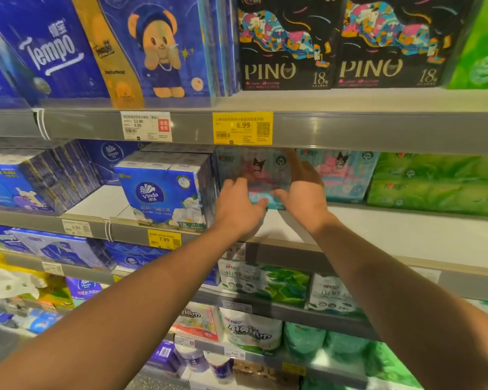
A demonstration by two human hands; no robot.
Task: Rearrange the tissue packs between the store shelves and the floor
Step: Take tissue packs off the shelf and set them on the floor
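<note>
A pale blue and pink tissue pack (261, 171) with a dark cartoon figure stands on the middle shelf (406, 235), set back from the edge. My left hand (238, 206) grips its lower left corner, thumb under the front. My right hand (303, 190) wraps its right side, fingers reaching up along the edge. A matching pack (345, 175) stands just right of it. A blue Vinda pack (166, 192) stands to the left, near the shelf front.
Green packs (437, 182) fill the shelf's right end. Above sit black PINO packs (286, 40) and blue Tempo packs (102, 46). Lower shelves hold more tissue packs (265, 281). Bare white shelf shows in front of the held pack. Yellow price tags (243, 128) line the rails.
</note>
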